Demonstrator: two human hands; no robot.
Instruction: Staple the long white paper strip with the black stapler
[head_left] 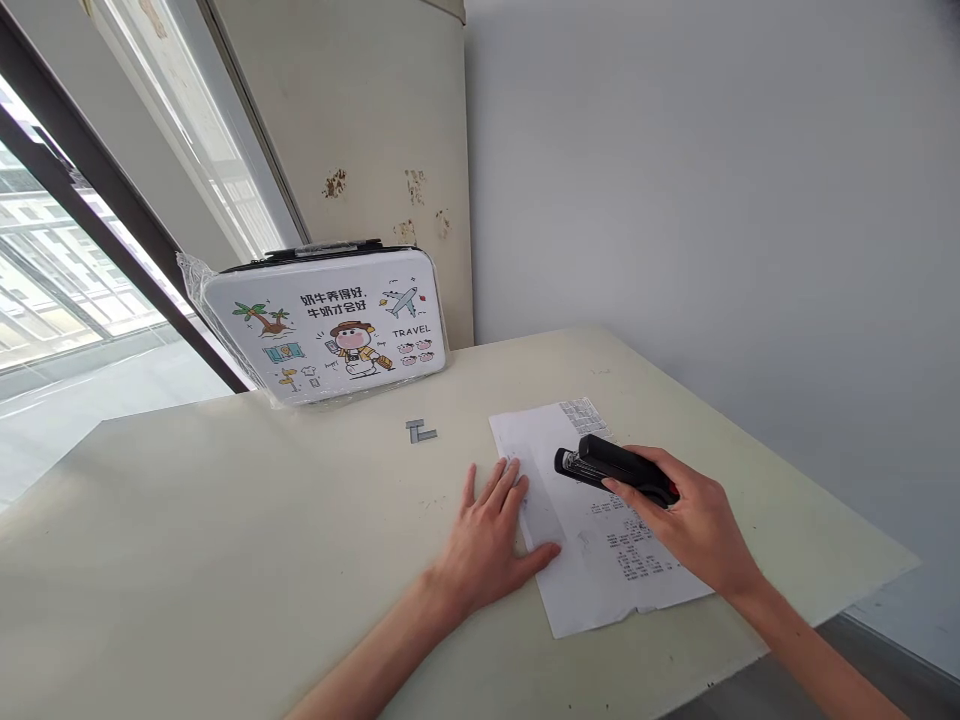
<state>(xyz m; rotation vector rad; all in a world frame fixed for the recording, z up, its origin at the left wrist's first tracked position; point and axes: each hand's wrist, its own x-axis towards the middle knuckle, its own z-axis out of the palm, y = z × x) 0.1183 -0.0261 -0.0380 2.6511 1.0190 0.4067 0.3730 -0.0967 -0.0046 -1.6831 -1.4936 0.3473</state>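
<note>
A black stapler (626, 468) is gripped in my right hand (694, 515), its front end pointing left above the paper. White sheets of paper (592, 590) with printed text lie on the table beneath it. My left hand (491, 525) rests flat with spread fingers along the left edge of the paper, its fingertips and thumb on the sheet. A smaller pale strip of paper (541, 500) lies by those fingers. Short strips of grey staples (420, 432) sit on the table beyond my left hand.
A white cartoon-printed case (330, 330) in clear plastic stands at the back of the pale table (225, 560). Behind it are a cabinet side (390, 110) with peeled spots and a window at left. A grey wall (712, 200) runs along the right.
</note>
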